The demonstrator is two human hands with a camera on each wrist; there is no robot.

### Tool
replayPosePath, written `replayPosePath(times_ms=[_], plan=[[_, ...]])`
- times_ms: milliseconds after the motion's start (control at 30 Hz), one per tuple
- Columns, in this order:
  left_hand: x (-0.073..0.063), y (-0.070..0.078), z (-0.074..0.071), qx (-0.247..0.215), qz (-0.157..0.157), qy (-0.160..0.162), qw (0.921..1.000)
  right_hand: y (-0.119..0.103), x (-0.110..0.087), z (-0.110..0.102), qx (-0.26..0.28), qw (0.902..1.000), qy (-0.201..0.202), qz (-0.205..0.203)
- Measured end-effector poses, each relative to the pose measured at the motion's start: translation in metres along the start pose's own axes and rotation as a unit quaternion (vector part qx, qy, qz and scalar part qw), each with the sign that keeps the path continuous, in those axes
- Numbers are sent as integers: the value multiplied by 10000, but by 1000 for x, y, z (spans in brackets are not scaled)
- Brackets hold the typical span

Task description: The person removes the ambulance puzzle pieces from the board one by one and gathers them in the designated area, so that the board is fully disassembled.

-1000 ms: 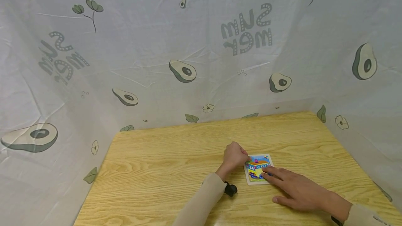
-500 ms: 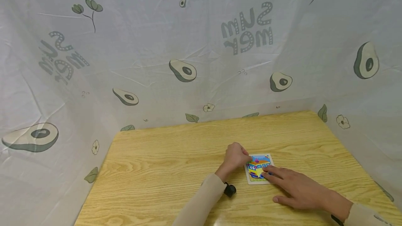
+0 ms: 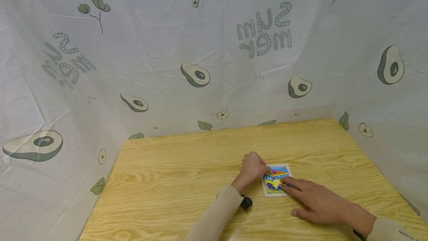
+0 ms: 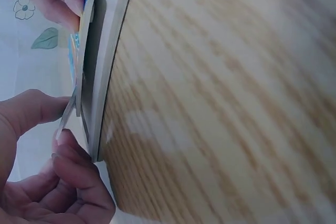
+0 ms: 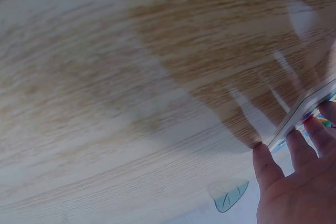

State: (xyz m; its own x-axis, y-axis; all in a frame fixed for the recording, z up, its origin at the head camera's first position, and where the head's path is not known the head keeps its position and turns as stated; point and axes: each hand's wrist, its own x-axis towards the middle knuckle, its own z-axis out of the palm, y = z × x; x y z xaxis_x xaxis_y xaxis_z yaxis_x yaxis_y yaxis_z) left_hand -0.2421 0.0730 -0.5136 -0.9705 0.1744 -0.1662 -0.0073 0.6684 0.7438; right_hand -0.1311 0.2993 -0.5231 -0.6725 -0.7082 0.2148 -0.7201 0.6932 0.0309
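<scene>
A small square picture puzzle (image 3: 275, 181) of a yellow bus lies in a white-edged tray (image 3: 276, 195) on the table. At its upper left corner, my left hand (image 3: 253, 166) pinches a thin puzzle piece (image 4: 67, 114) between thumb and fingertip. The left wrist view shows that piece tilted, with a neighbouring piece (image 4: 80, 72) raised off the tray floor and a dark gap under it. My right hand (image 3: 315, 200) lies palm down, fingers extended, fingertips on the right part of the picture. Those fingers partly hide the bus.
The wood-grain table (image 3: 174, 181) extends all around the puzzle. A white curtain (image 3: 160, 66) with avocado prints encloses its back and sides. A small black device (image 3: 246, 202) is worn at my left wrist.
Slight shift of my left thumb and fingers rightward over the puzzle's upper left corner. My right hand stays in place on the picture.
</scene>
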Motion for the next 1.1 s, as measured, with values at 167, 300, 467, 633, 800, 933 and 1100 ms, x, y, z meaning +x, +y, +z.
replayPosePath(times_ms=[167, 300, 467, 633, 800, 933, 1100], plan=[[-1, 0, -1, 148, 38, 9, 9999, 0, 1, -1, 76, 9999, -60, -27], [-2, -1, -1, 289, 191, -41, 9994, -1, 1, -3, 100, 9999, -124, -4], [-5, 1, 2, 641, 514, -137, 9965, -1, 1, -3, 99, 9999, -101, -51], [-7, 6, 7, 1318, 798, -73, 9880, 0, 1, -4, 103, 9999, -101, -82], [-6, 3, 3, 1269, 980, -67, 9870, 0, 2, -5, 150, 9997, -194, -54], [-5, -5, -3, 640, 1068, -288, 9918, 0, 2, -6, 175, 9996, -211, -34], [-8, -11, -11, -74, 750, -259, 9968, 0, 2, -6, 232, 9994, -256, -3]])
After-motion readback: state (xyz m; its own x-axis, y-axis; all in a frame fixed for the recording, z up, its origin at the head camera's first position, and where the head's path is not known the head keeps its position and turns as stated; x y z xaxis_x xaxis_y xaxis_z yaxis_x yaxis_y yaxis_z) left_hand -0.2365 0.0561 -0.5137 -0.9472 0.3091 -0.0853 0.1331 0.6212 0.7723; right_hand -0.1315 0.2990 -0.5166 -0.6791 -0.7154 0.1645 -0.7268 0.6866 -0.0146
